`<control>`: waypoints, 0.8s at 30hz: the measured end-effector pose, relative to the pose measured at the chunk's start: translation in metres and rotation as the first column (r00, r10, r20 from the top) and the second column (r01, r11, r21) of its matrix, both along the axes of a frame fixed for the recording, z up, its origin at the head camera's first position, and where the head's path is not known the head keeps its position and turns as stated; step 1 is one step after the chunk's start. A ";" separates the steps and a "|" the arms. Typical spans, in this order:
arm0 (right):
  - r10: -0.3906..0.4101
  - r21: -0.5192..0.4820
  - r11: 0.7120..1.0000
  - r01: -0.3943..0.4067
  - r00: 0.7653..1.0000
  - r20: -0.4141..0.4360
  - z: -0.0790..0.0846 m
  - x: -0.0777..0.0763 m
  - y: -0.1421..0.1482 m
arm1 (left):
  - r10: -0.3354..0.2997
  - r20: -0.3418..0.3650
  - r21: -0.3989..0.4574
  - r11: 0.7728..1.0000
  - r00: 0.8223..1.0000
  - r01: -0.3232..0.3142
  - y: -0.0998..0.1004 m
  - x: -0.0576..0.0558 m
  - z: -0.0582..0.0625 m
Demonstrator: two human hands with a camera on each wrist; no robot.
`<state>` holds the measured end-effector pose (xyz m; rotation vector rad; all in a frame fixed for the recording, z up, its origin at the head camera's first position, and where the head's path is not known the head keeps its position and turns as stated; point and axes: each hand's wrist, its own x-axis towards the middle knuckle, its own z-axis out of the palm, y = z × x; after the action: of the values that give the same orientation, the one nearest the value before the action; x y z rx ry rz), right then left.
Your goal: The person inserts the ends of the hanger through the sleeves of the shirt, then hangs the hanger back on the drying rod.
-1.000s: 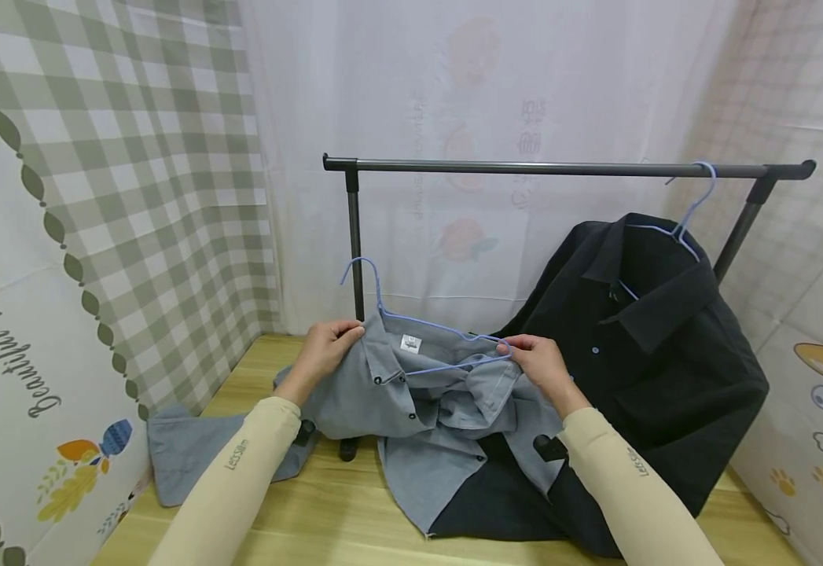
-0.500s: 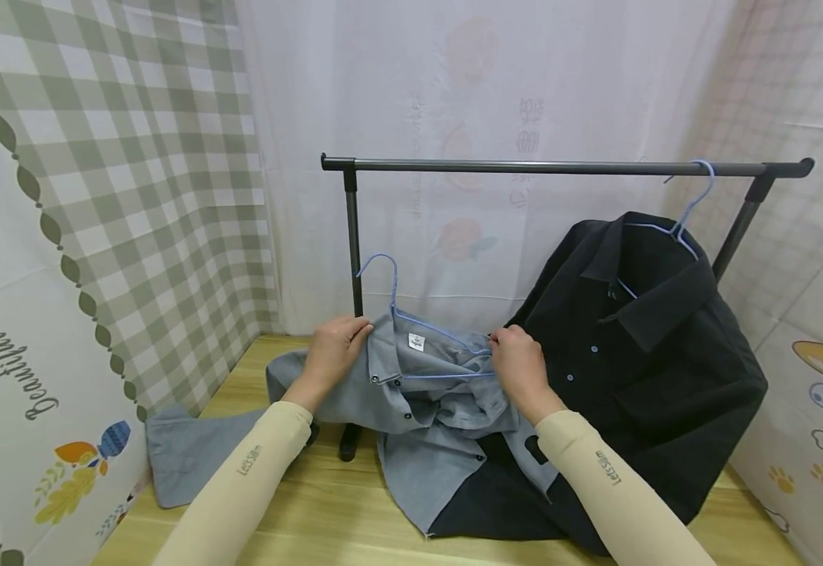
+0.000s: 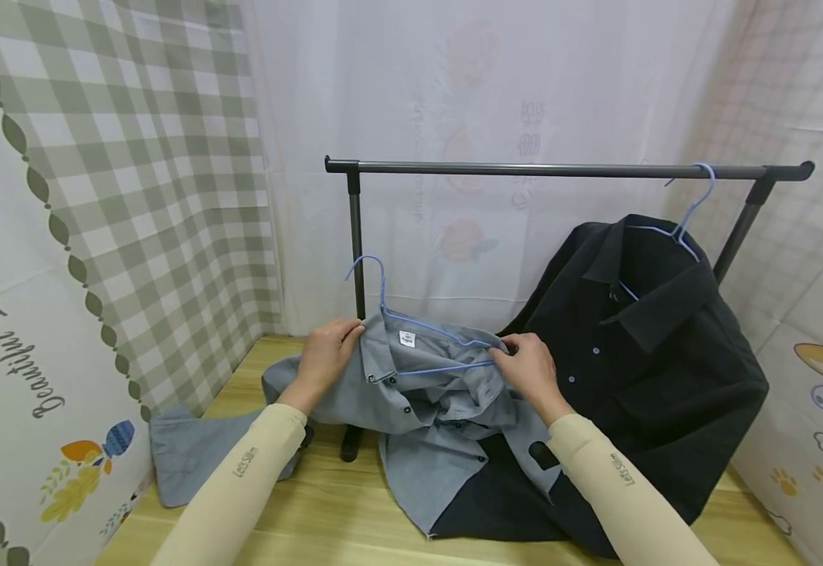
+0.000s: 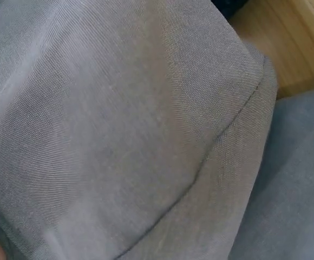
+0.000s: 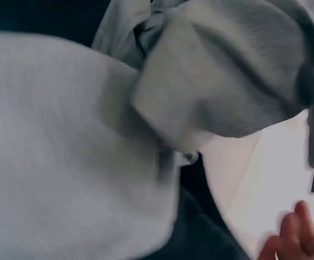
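Note:
A grey button-up shirt (image 3: 411, 409) lies partly raised, with a blue wire hanger (image 3: 446, 368) inside its neck. The hanger's hook sticks up past the collar. My left hand (image 3: 326, 358) pinches the shirt near the collar on the left. On the other side, my right hand (image 3: 527, 365) grips the shirt where the hanger's right end goes under the fabric. Grey cloth (image 4: 119, 124) fills the left wrist view. In the right wrist view the shirt (image 5: 227, 70) hangs in folds, and some fingers (image 5: 295, 235) show at the lower right corner.
A black garment rack (image 3: 524, 169) stands behind the hands. From its right end hangs a black shirt (image 3: 637, 377) on another blue hanger (image 3: 694, 206), its hem spread on the wooden table (image 3: 326, 519) under the grey shirt. A grey sleeve end (image 3: 192, 452) lies at the left.
My right hand moved left along the hanger onto the collar, then back slightly right. The hanger's hook swung right and back left. My left hand kept its pinch on the shirt.

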<state>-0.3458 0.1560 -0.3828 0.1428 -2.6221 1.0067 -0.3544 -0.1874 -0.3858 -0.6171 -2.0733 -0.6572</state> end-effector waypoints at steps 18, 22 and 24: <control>-0.145 -0.138 0.982 0.129 0.982 -0.118 0.000 -0.002 0.006 | 0.040 -0.111 -0.035 0.998 0.993 -0.045 0.007 0.000 0.001; -0.109 -0.020 0.994 0.107 0.956 -0.273 0.003 0.003 -0.010 | 0.048 -0.115 -0.015 0.999 0.992 -0.050 0.011 0.000 0.001; -0.089 0.013 0.995 0.098 0.942 -0.325 0.003 0.006 -0.019 | 0.062 -0.121 -0.003 0.998 0.991 -0.063 0.014 0.000 0.000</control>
<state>-0.3397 0.1372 -0.3796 0.1731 -2.3207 0.8337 -0.3548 -0.1738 -0.3858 -0.5794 -1.9750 -0.5631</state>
